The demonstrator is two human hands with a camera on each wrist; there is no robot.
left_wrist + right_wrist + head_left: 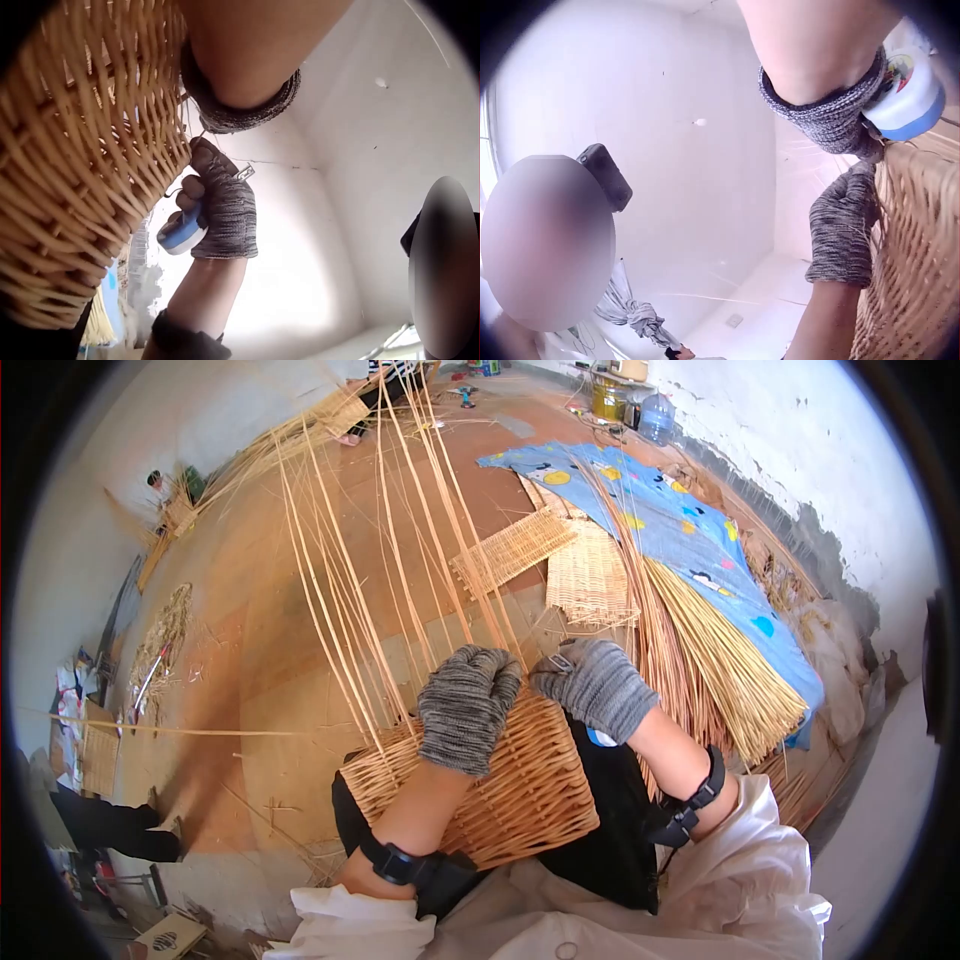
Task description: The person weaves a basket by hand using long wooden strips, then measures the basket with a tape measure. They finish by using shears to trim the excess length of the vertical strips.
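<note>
A woven wicker basket (530, 790) rests on the person's lap, with long loose stakes (345, 590) rising from its far edge. My left hand (468, 710), in a grey knitted glove, grips the basket's upper edge with curled fingers. Just right of it, my gloved right hand (597, 685) is at the basket's corner. In the left wrist view, the right hand's fingers curl round a blue-and-white tape measure (184, 232), and a small slotted metal tip (245, 172) shows beside that hand. The tape measure (909, 101) also appears in the right wrist view; the head view mostly hides it.
Flat woven panels (590, 570) lie on the floor ahead. To the right are bundles of thin rods (730, 660) on a blue patterned cloth (640, 490). Another person's legs (115, 825) are at the left. Straw scraps (165, 640) and a water jug (656, 418) stand farther off.
</note>
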